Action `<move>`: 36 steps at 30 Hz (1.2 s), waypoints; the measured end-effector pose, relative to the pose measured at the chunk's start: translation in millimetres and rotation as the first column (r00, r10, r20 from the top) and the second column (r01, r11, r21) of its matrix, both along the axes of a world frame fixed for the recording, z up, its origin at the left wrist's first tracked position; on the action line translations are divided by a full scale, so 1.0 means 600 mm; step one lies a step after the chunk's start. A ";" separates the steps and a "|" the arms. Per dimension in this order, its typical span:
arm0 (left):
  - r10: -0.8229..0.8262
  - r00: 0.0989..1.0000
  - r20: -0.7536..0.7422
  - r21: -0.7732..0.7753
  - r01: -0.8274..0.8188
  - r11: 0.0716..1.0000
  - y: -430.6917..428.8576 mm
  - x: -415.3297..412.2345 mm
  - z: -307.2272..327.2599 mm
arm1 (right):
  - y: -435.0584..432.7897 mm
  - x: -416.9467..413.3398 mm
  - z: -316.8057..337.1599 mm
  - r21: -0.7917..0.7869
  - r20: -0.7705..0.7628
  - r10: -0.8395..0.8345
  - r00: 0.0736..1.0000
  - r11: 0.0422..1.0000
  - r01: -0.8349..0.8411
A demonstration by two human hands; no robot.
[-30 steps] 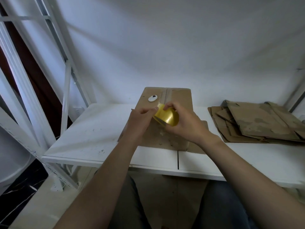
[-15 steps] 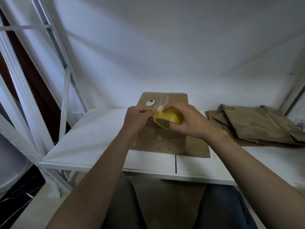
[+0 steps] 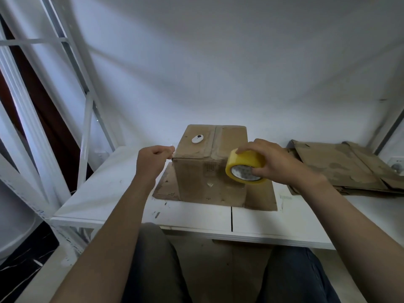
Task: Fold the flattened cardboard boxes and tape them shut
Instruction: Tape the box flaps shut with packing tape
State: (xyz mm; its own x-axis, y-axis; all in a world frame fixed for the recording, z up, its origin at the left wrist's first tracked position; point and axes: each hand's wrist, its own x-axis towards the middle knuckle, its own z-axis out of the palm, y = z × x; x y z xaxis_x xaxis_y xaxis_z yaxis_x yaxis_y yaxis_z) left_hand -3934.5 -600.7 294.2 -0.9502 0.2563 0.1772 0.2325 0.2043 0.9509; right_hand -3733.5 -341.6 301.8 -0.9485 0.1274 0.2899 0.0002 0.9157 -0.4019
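- On the white table [image 3: 109, 193], a folded cardboard box [image 3: 209, 171] stands upright, likely light and stiff, best steadied at its top edges.
- Before the box's right side, the right hand [image 3: 277, 162] grips a yellow tape roll [image 3: 247, 169].
- Beside its top-left corner, the left hand [image 3: 153, 159] pinches what seems the flimsy tape end [image 3: 172, 153].

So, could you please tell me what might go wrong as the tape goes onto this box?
Neither hand steadies the box: the right hand grips the tape roll, the left hand seems to pinch the tape end, so pressing tape down may shove it. The small white object on top lies beside the seam and might get knocked off or taped over.
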 end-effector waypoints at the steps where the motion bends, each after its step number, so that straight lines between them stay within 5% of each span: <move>1: -0.003 1.000 -0.009 -0.010 0.003 1.000 0.001 0.000 -0.005 | 0.002 0.002 -0.002 -0.001 -0.009 -0.004 1.000 1.000 0.004; 13: 0.017 1.000 0.020 0.036 -0.018 0.999 0.011 -0.014 -0.018 | 0.016 0.037 -0.009 -0.023 -0.164 0.020 0.986 0.999 -0.024; 22: 0.079 0.994 0.081 0.085 -0.086 0.993 -0.015 -0.048 -0.038 | 0.086 0.060 -0.030 0.112 -0.106 -0.042 0.993 0.992 0.053; 36: 0.094 0.993 0.068 -0.002 -0.094 0.996 -0.006 -0.101 -0.067 | 0.096 0.015 -0.082 0.250 -0.224 -0.025 0.974 0.965 0.082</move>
State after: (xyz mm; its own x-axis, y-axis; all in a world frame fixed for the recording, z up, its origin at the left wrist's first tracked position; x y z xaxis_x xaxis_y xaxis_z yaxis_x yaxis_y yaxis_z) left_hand -3994.9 -604.1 254.0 -0.9800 0.1649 0.1116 0.1471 0.2214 0.9640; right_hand -3724.7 -283.7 252.6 -0.8530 0.0709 0.5171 -0.0088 0.9886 -0.1501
